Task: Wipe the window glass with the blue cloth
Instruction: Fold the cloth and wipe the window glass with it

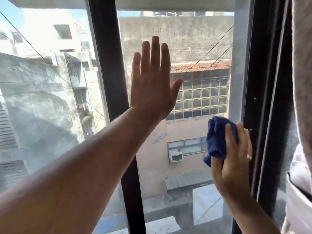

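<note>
- The right hand (231,159) lies with its fingers (230,137) stretched nearly flat over the bunched dark-blue terry cloth (217,137). It presses the cloth against the pane; it does not pinch it. The thumb is hidden behind the cloth, so I cannot tell whether it grips from beneath. A ring sits on one finger.
- The left hand (152,88) is fully open and holds nothing. Its four fingers are together and pointing up, the thumb is spread to the right, and the palm appears to rest flat on the glass as a brace.
- The cloth sits at the right edge of the clear window glass pane (194,48), just beside the dark vertical window frame (263,81) and lower than the left hand. Folds of it bulge out to the left of the fingers.
- Handling, as a judgement: the cloth looks soft, light and limp, so it should bunch and slip unless a broad palm covers it. A good hold is over the middle of the wad, with loose edges tucked under.
- The glass looks rigid, smooth and breakable, so even, moderate pressure suits it better than a shove.
- Count: one cloth, two bare hands and one ring. Two glass panes are in view, divided by one black upright mullion (108,65). The left pane (42,98) looks hazier.
</note>
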The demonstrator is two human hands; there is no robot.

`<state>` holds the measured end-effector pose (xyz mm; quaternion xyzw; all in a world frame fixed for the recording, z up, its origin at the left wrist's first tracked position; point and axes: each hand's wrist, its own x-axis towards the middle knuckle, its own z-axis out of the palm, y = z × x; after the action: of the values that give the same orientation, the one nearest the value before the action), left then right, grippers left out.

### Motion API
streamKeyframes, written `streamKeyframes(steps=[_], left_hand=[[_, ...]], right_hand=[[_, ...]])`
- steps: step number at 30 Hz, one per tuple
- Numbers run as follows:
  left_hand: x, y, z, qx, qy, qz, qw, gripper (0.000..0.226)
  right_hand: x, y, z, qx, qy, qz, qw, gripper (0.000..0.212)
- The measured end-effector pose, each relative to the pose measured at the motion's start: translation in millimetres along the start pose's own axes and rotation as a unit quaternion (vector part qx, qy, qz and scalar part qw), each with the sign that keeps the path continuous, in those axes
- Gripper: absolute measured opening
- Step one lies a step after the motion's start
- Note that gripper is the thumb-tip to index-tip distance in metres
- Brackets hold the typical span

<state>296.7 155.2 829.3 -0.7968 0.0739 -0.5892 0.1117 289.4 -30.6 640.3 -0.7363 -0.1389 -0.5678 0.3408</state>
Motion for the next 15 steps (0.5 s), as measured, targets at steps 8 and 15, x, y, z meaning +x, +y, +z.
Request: streamKeyframes(steps=[8,15], left_hand=[[1.8,1.9,19.0,0.010,0.035,-0.011,0.999,0.082],[0.7,2.7,16.3,0.000,0.026,-0.006,1.000,0.079]], right_hand=[[37.2,21.4,30.3,-0.027,0.024,0.014,0.999,0.064],[88.2,-3.6,40.3,-0.083,0.073,0.019,0.994,0.058]])
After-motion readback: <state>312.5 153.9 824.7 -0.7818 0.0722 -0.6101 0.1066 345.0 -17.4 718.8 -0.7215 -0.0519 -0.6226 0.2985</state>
